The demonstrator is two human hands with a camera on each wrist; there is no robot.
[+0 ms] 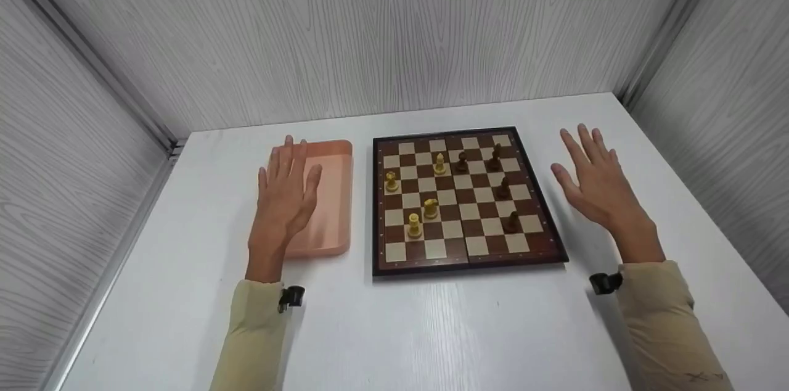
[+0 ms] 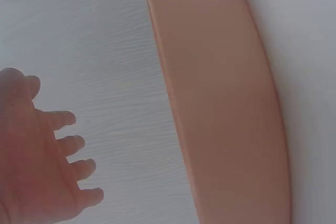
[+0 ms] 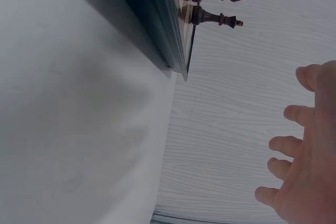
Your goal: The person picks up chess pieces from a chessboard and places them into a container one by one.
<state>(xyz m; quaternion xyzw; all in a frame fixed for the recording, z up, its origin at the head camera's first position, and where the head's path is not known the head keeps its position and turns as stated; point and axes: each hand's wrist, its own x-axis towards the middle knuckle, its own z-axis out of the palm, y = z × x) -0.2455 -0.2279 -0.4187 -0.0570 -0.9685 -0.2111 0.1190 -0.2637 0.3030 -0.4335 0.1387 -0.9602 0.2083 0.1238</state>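
Observation:
Between the two hands lies a chessboard (image 1: 456, 258) with a dark frame. Yellow pieces stand on its left half: a rook (image 1: 414, 226), a knight (image 1: 430, 208), a bishop (image 1: 439, 164) and another piece (image 1: 391, 181). Several dark pieces, among them one (image 1: 511, 222) near the front, stand on the right half. My left hand (image 1: 283, 200) hovers with straight fingers above a pink tray (image 1: 336, 206), holding nothing. To the right of the board, my right hand (image 1: 601, 187) is held over the table, fingers spread, also holding nothing.
The white table (image 1: 444, 329) is bounded by a grey wood-grain back wall (image 1: 400, 33) and side walls on the left (image 1: 55, 150) and right (image 1: 721, 101). The pink tray sits just left of the board, partly hidden under the left hand.

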